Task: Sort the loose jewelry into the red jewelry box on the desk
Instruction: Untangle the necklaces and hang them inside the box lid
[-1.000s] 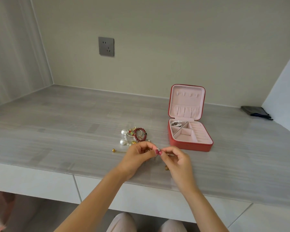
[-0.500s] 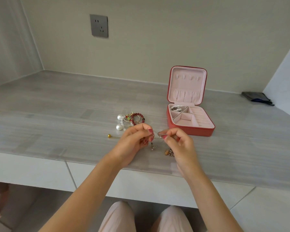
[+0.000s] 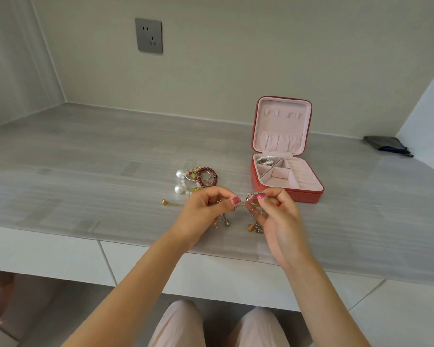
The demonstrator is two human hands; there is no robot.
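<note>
Thin charm chain (image 3: 251,203) stretched between both pinches above desk, red jewelry box (image 3: 287,182) open just beyond, lid upright, pearls (image 3: 266,160) in back-left compartment, loose bead pile (image 3: 198,179) behind-left

Jewelry box (image 3: 286,181) on the worktop (image 3: 85,171), loose jewelry (image 3: 197,180) to its left.
A pearl bracelet (image 3: 266,160) lies in the box's back-left compartment; a pouch (image 3: 386,145) sits far right, a wall socket (image 3: 148,35) behind.

Grey wood-grain desk (image 3: 85,156) in a beige-walled alcove, grey wall socket (image 3: 148,35) above.
</note>
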